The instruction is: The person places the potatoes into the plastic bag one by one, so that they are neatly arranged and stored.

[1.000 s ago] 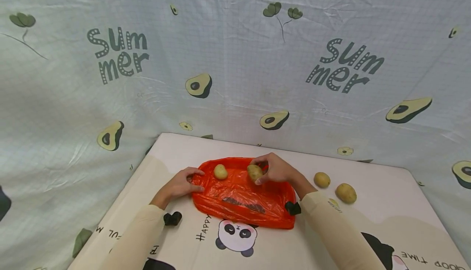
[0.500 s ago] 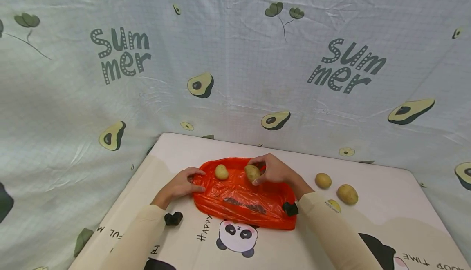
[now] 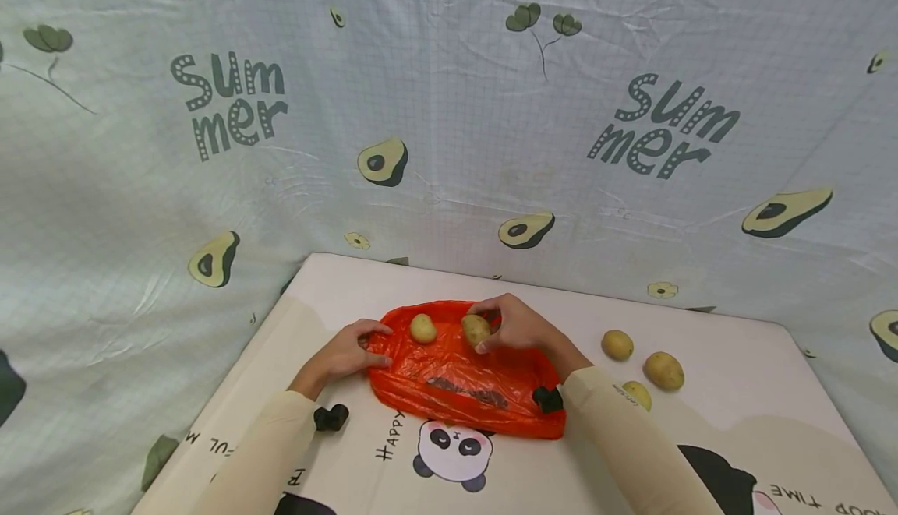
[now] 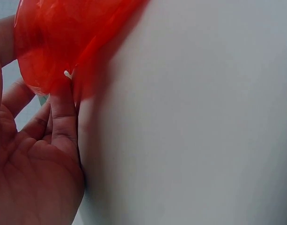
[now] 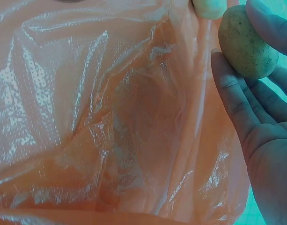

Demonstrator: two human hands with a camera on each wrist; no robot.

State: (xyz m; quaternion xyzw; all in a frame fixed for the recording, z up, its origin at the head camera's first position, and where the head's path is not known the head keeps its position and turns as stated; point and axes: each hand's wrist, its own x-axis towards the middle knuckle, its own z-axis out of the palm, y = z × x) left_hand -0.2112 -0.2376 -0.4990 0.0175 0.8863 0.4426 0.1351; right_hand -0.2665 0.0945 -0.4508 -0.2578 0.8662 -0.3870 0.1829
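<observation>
A red plastic bag (image 3: 463, 375) lies spread flat on the table. At its left end my left hand (image 3: 341, 355) holds the edge, thumb and fingers on either side of the thin film; in the left wrist view the fingertips are partly covered by the bag (image 4: 73, 37). My right hand (image 3: 521, 326) grips a yellow-brown potato (image 3: 475, 330) over the bag's right half, and the right wrist view shows this potato (image 5: 248, 42) between thumb and fingers. Left of it, a smaller pale potato (image 3: 423, 329) sits on the bag near the far edge.
Two more potatoes, a smaller one (image 3: 617, 345) and a larger one (image 3: 663, 371), lie on the table right of the bag. A yellow round patch (image 3: 636, 396) with small lettering shows beside the right sleeve. Behind the table hangs a printed curtain (image 3: 449, 110).
My right hand has shifted slightly left with the potato in its grip, towards the pale potato. The left hand and the bag stay nearly the same.
</observation>
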